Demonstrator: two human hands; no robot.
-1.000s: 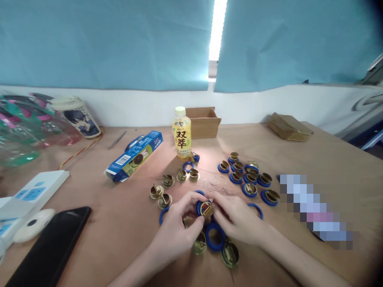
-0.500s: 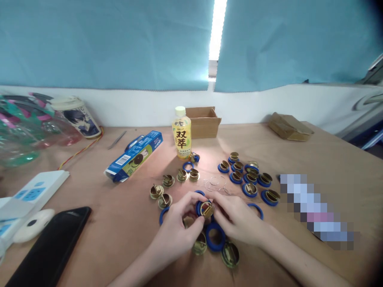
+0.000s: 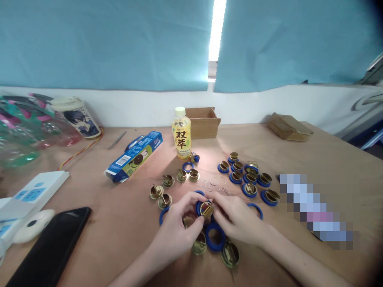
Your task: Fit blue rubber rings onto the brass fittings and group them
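Between my hands is a round brass-coloured fitting with a flat flap across its mouth and a blue ring around it. My left hand grips it from the left, thumb at the lower edge. The fingertips of my right hand are pinched at its upper right rim. Just below, a loose blue ring lies between two bare fittings, one on the left and another on the right. My fingers partly hide other pieces beneath them.
Several fittings with blue rings sit right of centre, several bare ones left. Thin wire rings lie between. Behind are a drink bottle, a cardboard box and a blue carton. A phone lies at left.
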